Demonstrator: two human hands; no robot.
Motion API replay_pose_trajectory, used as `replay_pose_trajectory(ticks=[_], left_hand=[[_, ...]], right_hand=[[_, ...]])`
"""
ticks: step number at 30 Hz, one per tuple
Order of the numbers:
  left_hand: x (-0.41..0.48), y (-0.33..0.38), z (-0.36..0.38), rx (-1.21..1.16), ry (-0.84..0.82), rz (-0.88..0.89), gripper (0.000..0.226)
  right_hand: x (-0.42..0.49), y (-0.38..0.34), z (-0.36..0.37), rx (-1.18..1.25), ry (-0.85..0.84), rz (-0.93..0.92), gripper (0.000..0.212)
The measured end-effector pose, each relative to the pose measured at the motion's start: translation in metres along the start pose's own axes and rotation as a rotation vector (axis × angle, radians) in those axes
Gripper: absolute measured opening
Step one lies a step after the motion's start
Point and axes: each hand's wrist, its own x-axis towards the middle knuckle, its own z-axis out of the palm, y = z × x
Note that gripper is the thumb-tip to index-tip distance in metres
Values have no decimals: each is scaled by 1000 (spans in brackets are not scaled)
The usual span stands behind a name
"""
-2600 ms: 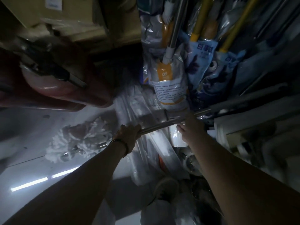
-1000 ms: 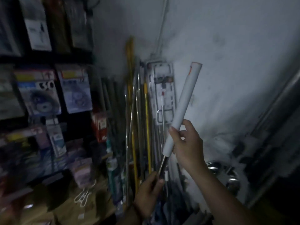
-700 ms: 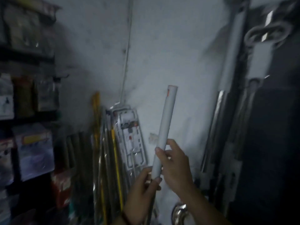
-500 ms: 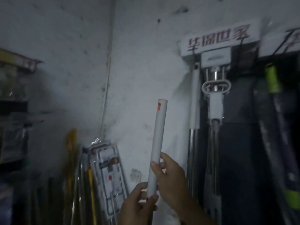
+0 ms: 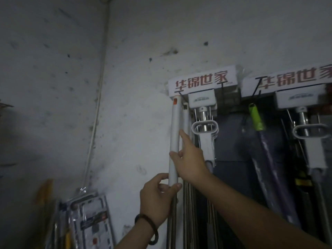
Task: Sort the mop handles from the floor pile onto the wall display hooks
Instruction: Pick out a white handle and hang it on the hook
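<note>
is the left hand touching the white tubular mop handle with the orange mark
Touching. In the head view the left hand curls its fingers round the lower end of the white tubular mop handle.

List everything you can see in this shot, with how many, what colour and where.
mop handle: one, white grip with orange mark, metal shaft, upright below the left sign
signs: two, white with red characters, top of the wall display
squeeze mops: two, white and metal, hanging one under each sign
white handle: one, hanging just right of the held one
green-tipped handle: one, green grip, purple shaft, between the squeeze mops
plastic-wrapped pack: one, clear, leaning low left
yellow pole: one, blurred, far low left
wall pipe: one, white, running up the wall
bracelet: one, dark, left wrist
left hand: grips the mop handle where grip meets shaft
right hand: holds the grip higher, index finger straight
</note>
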Motion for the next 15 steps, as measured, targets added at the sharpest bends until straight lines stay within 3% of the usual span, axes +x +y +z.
replay_pose_trajectory(ticks=[10, 15], left_hand=[[41, 5, 35, 37, 12, -16, 37], [53, 0, 50, 51, 29, 6, 35]], right_hand=[[42, 15, -17, -83, 26, 19, 80], [57, 27, -24, -131, 35, 35, 81]])
